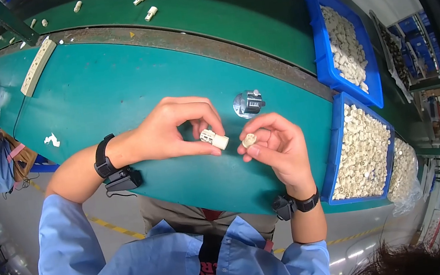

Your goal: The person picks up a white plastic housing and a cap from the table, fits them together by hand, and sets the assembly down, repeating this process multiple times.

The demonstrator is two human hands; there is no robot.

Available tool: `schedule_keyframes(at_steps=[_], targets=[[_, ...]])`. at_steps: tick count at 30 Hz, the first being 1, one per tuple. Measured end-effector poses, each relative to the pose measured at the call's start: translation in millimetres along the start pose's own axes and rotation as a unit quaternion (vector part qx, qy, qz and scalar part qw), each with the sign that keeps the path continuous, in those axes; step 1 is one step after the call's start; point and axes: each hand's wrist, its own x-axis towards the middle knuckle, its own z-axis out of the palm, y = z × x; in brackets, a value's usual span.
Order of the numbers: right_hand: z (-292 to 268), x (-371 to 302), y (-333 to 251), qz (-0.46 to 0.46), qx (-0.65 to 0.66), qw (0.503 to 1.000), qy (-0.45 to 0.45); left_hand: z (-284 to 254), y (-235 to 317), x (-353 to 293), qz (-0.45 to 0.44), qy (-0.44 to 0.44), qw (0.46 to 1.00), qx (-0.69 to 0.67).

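Tube [216, 139]: pinched in my left hand [177, 125] — long axis slanting right, toward the worktop's [112, 79] near edge
Cap [249, 140]: just beside, pinched in my right hand [284, 148]
Hands: apart

A cream plastic cylindrical fitting [213, 139] sits pinched between the thumb and fingers of the left hand [185, 125]. It has two distinct parts: a narrower section broken up by slots or openings, nearest the fingers, and a smooth, plain-walled collar at the other end. It lies tilted, the slotted end pointing up and left, the collar down and right. A shorter, rounded cream cap-like piece [249, 140] is held at the fingertips of the right hand [282, 146], one round end showing; its surface detail is too small to read surely. The two pieces are near each other, apart, not joined.
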Motion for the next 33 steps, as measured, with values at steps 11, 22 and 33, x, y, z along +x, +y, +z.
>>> schedule_keyframes(at_steps=[11,22,33], targets=[[10,0,12,-0.091,-0.138,0.986,0.032,3,-1,3,0.001,0.016,1.0,0.008],[15,1,24,-0.116,-0.145,0.981,0.057,4,-4,-1,0.004,0.011,1.0,0.021],[18,3,29,-0.112,-0.146,0.98,0.079,6,-6,-2,0.01,0.021,0.999,0.026]])
